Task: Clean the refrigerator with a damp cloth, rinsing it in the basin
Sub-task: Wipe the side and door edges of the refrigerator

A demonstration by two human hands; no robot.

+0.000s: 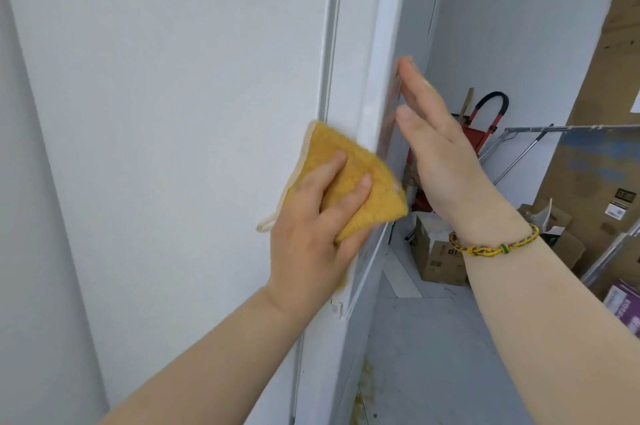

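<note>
Yellow cloth [349, 182]: one, left hand [311, 234] gripping; right hand [446, 154] flat on refrigerator [173, 112].

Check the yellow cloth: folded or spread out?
Folded: the left hand grips the cloth as a thick triangular wad against the refrigerator.

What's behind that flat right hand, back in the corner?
Behind the right hand stands a red trolley with a black handle, and a cardboard box sits on the floor below. The hand and wrist cover the trolley's lower part.
</note>
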